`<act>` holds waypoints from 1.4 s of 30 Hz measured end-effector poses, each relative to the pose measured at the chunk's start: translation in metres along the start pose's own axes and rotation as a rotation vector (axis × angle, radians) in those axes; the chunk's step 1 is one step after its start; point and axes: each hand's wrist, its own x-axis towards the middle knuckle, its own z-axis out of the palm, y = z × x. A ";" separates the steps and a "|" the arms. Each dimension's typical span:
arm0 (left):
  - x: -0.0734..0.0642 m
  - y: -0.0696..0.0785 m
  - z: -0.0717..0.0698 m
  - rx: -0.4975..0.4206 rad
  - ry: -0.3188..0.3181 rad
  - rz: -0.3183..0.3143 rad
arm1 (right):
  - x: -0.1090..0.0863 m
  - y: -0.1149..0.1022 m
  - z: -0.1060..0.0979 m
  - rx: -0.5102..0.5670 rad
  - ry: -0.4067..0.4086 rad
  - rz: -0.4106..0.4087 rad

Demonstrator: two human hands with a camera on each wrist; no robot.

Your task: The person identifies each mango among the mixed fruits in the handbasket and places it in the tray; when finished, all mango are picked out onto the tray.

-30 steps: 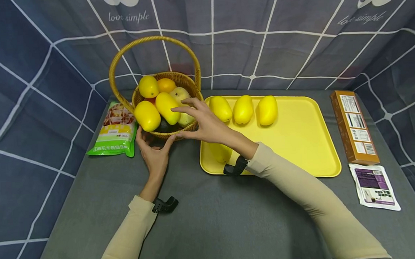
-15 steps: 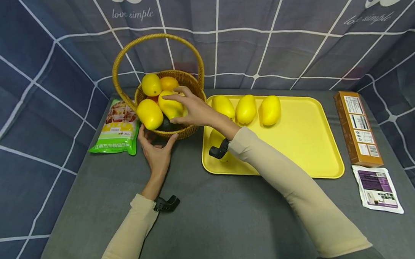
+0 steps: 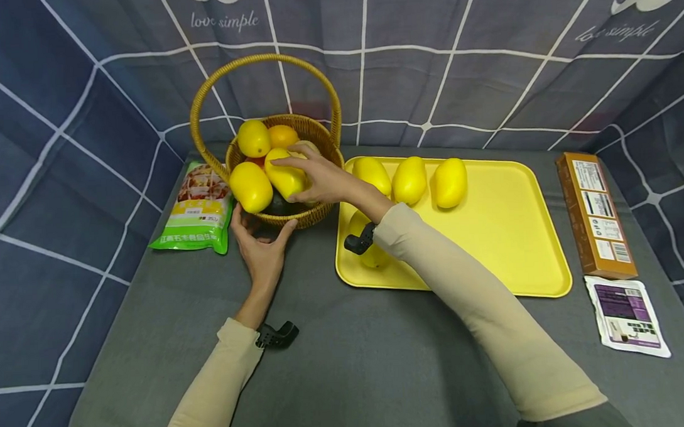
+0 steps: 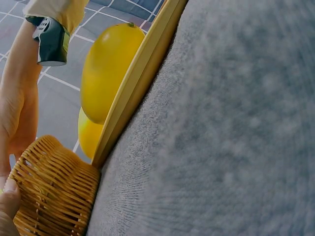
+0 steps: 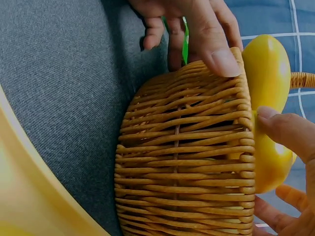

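A woven wicker basket (image 3: 302, 219) with a tall arched handle holds several fruits. My right hand (image 3: 325, 179) reaches in from the right and grips a yellow mango (image 3: 284, 173) on top, its thumb on the near side in the right wrist view. Next to that lies another yellow mango (image 3: 250, 187). Behind them are a round yellow fruit (image 3: 254, 138) and an orange (image 3: 283, 136); a dark green fruit (image 3: 277, 204) shows below. My left hand (image 3: 261, 257) holds the basket's near side, thumb (image 5: 224, 61) at the rim and fingers spread round the wall.
Right of the basket, a yellow tray (image 3: 501, 233) bears several yellow mangoes (image 3: 410, 181), one partly behind my right wrist. A green food packet (image 3: 193, 212) lies left of the basket. At the far right are a brown box (image 3: 596, 217) and a white-purple pouch (image 3: 628, 316).
My right hand has moved further over the basket, and its thumb and fingers have closed round the mango. The left hand stays at the basket. The head view has shifted slightly.
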 end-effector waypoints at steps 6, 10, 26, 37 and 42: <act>0.000 -0.001 0.000 0.008 0.002 0.002 | 0.001 0.001 0.002 0.006 0.000 0.021; 0.000 0.001 -0.001 0.006 -0.001 0.001 | 0.001 0.002 0.003 0.000 0.011 0.024; 0.000 0.002 -0.001 0.006 0.000 -0.005 | -0.008 0.003 -0.003 -0.002 0.074 -0.002; -0.002 0.001 -0.002 0.005 -0.002 -0.012 | -0.024 0.001 -0.006 0.031 0.136 -0.048; -0.003 0.011 -0.001 -0.010 -0.002 0.011 | -0.047 0.002 -0.009 0.051 0.223 -0.091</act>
